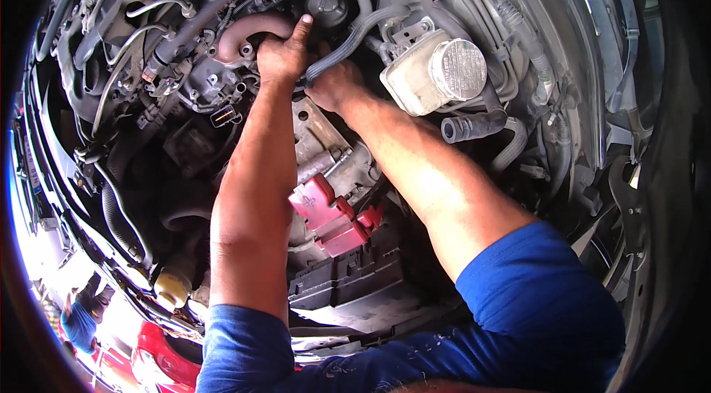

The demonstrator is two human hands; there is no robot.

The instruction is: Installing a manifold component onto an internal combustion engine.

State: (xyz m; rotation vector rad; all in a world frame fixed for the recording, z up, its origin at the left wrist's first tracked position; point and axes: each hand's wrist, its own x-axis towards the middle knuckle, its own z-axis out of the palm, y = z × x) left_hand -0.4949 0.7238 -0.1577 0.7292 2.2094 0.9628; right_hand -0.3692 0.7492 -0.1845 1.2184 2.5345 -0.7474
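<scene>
Both my arms reach deep into a car's engine bay. My left hand (281, 60) is beside a curved, rust-brown metal pipe (255, 25), its thumb stretched up past the pipe's end. Its other fingers bend down out of sight, so what they touch is hidden. Close by on the right, my right hand (337, 86) is low behind a grey braided hose (348, 45). That hose crosses in front of its fingers, and I cannot see whether they hold anything. Below the hands is a grey metal bracket (315, 126).
A whitish fluid reservoir with a round cap (458, 69) stands right of my hands, near an open-ended black hose (474, 126). Between my forearms is a red battery terminal cover (326, 212) above a black battery (348, 274). Metal fuel lines (159, 4) run at upper left.
</scene>
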